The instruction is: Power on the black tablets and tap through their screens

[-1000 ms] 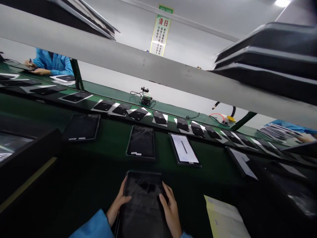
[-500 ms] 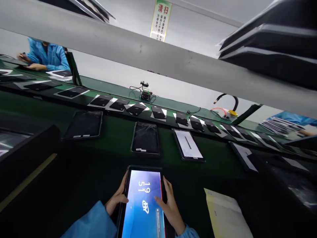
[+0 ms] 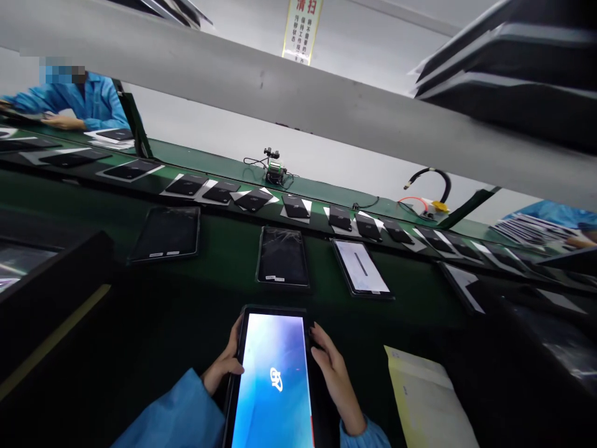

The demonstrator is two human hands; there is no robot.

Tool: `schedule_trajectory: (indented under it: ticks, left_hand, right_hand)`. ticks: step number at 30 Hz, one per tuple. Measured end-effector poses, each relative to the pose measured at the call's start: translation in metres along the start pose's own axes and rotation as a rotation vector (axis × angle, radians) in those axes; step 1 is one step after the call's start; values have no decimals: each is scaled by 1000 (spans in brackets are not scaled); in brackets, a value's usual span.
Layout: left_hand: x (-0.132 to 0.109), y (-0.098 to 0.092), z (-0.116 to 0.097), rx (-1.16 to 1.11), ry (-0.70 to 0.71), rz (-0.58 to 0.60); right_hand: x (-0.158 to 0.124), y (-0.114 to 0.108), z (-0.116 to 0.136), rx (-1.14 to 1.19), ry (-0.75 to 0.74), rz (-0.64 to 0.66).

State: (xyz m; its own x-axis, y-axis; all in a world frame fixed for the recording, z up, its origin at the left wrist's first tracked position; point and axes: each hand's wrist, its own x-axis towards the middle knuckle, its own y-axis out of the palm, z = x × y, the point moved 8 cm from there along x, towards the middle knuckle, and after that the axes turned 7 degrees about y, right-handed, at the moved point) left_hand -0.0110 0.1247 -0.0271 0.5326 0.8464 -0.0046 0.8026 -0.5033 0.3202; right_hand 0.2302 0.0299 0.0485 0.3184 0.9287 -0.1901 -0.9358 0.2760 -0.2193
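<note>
A lit tablet lies upright in front of me, its blue and purple screen showing a white logo. My left hand grips its left edge, thumb on the front and fingers partly hidden behind. At the right edge is my right hand, its thumb lifted off the screen and apart from the bent fingers. Those fingertips are close against the edge; whether they touch it is hard to make out. Beyond lie two dark tablets, one at the left and one in the middle, and a tablet with a white screen.
A row of black devices on white sheets, one of them a black tablet, runs along the back ledge. Yellowish paper lies at right. Black trays, including the left tray, flank me. A grey shelf beam crosses above. A person in blue sits back left.
My right thumb has come off the screen and that hand has shifted slightly right. The clock digits and the notification box have gone from the screen. My left hand keeps its grip.
</note>
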Motion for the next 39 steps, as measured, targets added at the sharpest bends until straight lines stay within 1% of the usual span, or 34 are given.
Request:
schedule_trajectory:
  ticks: [2,4,5,7,9,11,13,17,21,26,29,34,39]
  left_hand:
    - [-1,2,1,-12,14,2]
    - [-4,5,-1,-30,12,7]
    - [-6,8,-4,-40,8,15]
    - [-11,14,-12,-57,1,41]
    - [-13,19,-22,-63,-6,85]
    - [-14,22,-30,-44,-2,136]
    - [-14,24,-35,-9,14,190]
    - [-13,29,-37,41,65,257]
    - [-14,37,-38,27,90,246]
    - [-17,48,-48,-3,89,247]
    - [-18,47,-48,-6,82,246]
    - [-18,41,-43,28,98,208]
    - [-18,34,-46,64,117,188]
  right_hand:
    - [5,14,27,-256,-128,-39]
    - [13,41,57,-515,-266,-4]
    - [17,56,70,-604,-320,28]
    - [29,83,90,-682,-389,98]
    - [40,105,102,-701,-412,159]
    - [48,122,109,-723,-416,199]
    - [53,132,112,-735,-409,217]
    - [57,138,115,-743,-376,197]
    - [60,137,115,-732,-339,183]
    - [61,136,113,-708,-318,167]
    - [61,136,113,-701,-323,163]
    - [61,139,113,-695,-330,153]
    - [62,141,114,-678,-342,130]
